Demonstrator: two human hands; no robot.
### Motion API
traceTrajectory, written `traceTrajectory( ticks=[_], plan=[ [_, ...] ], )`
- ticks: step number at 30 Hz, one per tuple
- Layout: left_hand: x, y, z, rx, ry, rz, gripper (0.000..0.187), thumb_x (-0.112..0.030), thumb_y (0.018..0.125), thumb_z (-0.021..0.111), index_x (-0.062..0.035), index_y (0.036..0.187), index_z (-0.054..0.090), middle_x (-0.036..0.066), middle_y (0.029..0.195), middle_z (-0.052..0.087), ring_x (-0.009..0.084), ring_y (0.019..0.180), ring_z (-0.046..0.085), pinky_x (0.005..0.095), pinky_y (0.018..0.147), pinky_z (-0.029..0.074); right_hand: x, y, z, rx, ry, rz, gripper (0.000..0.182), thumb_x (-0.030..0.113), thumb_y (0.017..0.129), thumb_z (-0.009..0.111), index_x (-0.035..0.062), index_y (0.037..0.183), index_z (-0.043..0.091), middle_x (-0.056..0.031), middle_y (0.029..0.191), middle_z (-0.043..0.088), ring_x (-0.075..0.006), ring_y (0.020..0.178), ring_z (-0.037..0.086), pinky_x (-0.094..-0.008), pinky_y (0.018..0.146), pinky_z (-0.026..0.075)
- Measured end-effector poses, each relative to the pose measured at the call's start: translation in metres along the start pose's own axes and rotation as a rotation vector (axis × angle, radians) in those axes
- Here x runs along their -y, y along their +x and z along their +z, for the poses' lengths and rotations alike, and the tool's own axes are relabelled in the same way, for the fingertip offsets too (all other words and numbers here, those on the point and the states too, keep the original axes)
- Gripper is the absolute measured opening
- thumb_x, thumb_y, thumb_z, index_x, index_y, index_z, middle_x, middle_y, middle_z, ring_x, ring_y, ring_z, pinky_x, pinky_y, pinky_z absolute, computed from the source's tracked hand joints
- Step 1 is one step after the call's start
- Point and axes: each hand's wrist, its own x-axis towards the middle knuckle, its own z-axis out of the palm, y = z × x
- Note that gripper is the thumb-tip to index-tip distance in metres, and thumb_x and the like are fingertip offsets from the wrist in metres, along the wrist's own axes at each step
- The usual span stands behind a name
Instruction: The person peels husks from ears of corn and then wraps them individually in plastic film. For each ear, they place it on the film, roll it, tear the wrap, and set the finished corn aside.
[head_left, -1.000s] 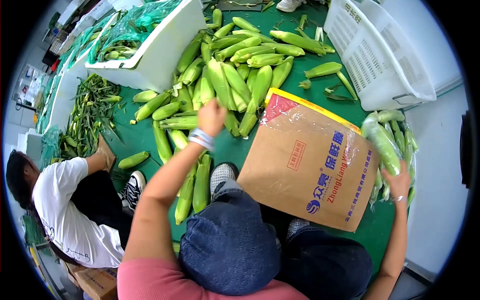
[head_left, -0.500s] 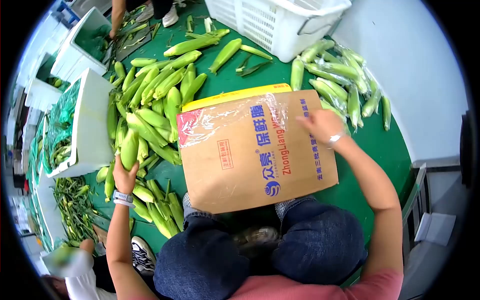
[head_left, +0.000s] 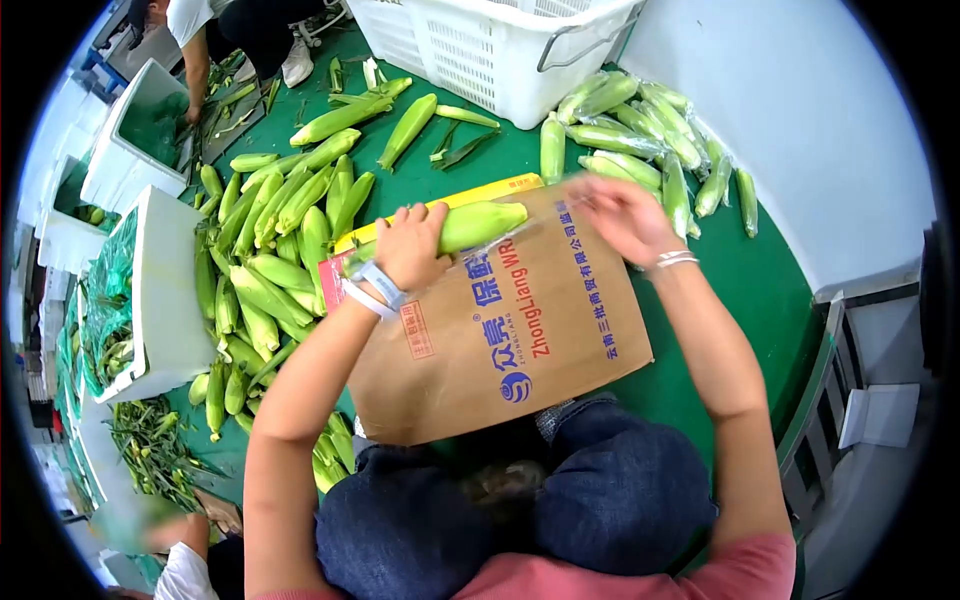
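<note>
A green ear of corn [head_left: 482, 226] lies across the top of the cardboard box [head_left: 440, 370], with my left hand [head_left: 410, 248] wrapped round its left end. Clear plastic film [head_left: 535, 212] shows on the box beside the corn and reaches toward the right. My right hand [head_left: 625, 222] is at the box's upper right, its fingers pinched at the edge of the film and slightly blurred. A yellow strip [head_left: 520, 184] runs along the box's far edge.
A large corn pile [head_left: 265, 225] lies left of the box. Film-wrapped corn [head_left: 640, 125] is at the upper right, beside a white basket [head_left: 470, 55]. White foam boxes [head_left: 170, 290] stand at the left. Another person [head_left: 195, 60] crouches at the top left; another is at the lower left.
My left hand has moved right from the pile onto the box with an ear of corn. My right hand is now at the film near the far edge. The view has shifted slightly.
</note>
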Motion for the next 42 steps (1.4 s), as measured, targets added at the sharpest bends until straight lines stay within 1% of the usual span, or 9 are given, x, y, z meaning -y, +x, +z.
traceTrajectory(
  ticks=[4,6,11,18,22,26,30,36,42],
  plan=[
    [0.013,-0.019,0.01,-0.113,-0.089,0.078,0.06,-0.012,0.062,0.073,-0.0053,0.116,0.047,0.015,0.097,0.051,0.0324,0.091,0.05,0.0423,0.074,0.038,-0.076,0.07,0.056,0.186,-1.346,-0.422,0.028,0.03,0.085,0.058,0.0074,0.101,0.062,-0.0101,0.099,0.055,-0.0234,0.094,0.052,-0.0352,0.087,0.038],
    [0.026,-0.041,0.009,-0.632,-0.341,0.166,0.039,-0.011,0.066,0.07,-0.0039,0.099,0.05,0.015,0.097,0.05,0.0332,0.085,0.051,0.0408,0.071,0.041,-0.089,0.067,0.068,0.193,-1.54,-0.585,0.035,0.035,0.083,0.059,0.0135,0.11,0.058,-0.0102,0.1,0.055,-0.0247,0.095,0.051,-0.0361,0.087,0.037],
    [0.027,-0.115,0.02,-0.329,0.116,-0.104,0.037,-0.038,0.08,0.058,-0.0025,0.086,0.051,0.015,0.086,0.05,0.0334,0.081,0.05,0.0406,0.073,0.041,-0.091,0.076,0.069,0.203,-1.987,-0.631,0.054,0.045,0.079,0.059,0.0252,0.128,0.047,-0.0091,0.099,0.053,-0.0259,0.093,0.051,-0.0375,0.08,0.038],
    [0.035,-0.157,-0.001,0.213,0.407,-0.19,0.016,-0.009,0.078,0.05,0.0015,0.09,0.05,0.013,0.078,0.059,0.0276,0.063,0.063,0.0331,0.056,0.052,-0.086,0.052,0.066,0.159,-2.16,-0.509,0.05,0.048,0.081,0.054,0.0221,0.124,0.05,-0.0121,0.097,0.054,-0.0277,0.093,0.051,-0.0401,0.078,0.041],
    [0.053,-0.207,-0.054,0.532,-0.672,-0.47,0.021,-0.016,0.088,0.047,0.0012,0.079,0.055,0.014,0.103,0.061,0.0247,0.073,0.063,0.0336,0.069,0.05,-0.098,-0.023,0.076,0.3,-2.104,-0.484,0.052,0.046,0.082,0.055,0.0142,0.123,0.051,-0.0126,0.093,0.054,-0.0283,0.093,0.051,-0.0389,0.078,0.043],
    [0.022,-0.208,-0.076,0.462,-1.398,-0.154,0.025,-0.021,0.092,0.047,-0.0001,0.081,0.057,0.012,0.122,0.045,0.0165,0.106,0.042,0.0286,0.091,0.034,-0.106,-0.096,0.118,0.485,-1.922,-0.14,0.047,0.041,0.083,0.055,0.0109,0.118,0.054,-0.0107,0.096,0.053,-0.0268,0.093,0.051,-0.0394,0.073,0.045],
    [-0.017,-0.16,-0.012,0.458,-0.608,0.259,0.024,-0.026,0.084,0.056,-0.0023,0.081,0.06,0.015,0.102,0.051,0.0274,0.099,0.045,0.0342,0.086,0.037,-0.104,-0.074,0.125,0.522,-1.855,-0.012,0.043,0.038,0.083,0.055,0.0106,0.115,0.056,-0.0136,0.113,0.05,-0.0293,0.105,0.047,-0.0422,0.084,0.042],
    [-0.072,-0.107,-0.028,-0.079,-0.071,0.104,0.05,-0.038,0.076,0.064,0.0036,0.102,0.055,0.015,0.092,0.051,0.0287,0.089,0.048,0.0361,0.08,0.042,-0.119,0.053,0.08,0.047,-2.248,-0.483,0.036,0.034,0.085,0.052,0.0097,0.11,0.058,-0.0172,0.135,0.037,-0.0294,0.126,0.032,-0.0464,0.102,0.026],
    [-0.04,-0.028,0.008,0.0,0.084,0.054,0.083,-0.046,0.054,0.078,-0.0003,0.114,0.044,0.016,0.103,0.053,0.0312,0.1,0.051,0.0411,0.08,0.045,-0.056,0.127,0.081,-0.152,-2.06,-0.025,0.021,0.02,0.078,0.064,0.0026,0.09,0.065,-0.0196,0.089,0.065,-0.0335,0.083,0.064,-0.0399,0.071,0.052]
  ],
)
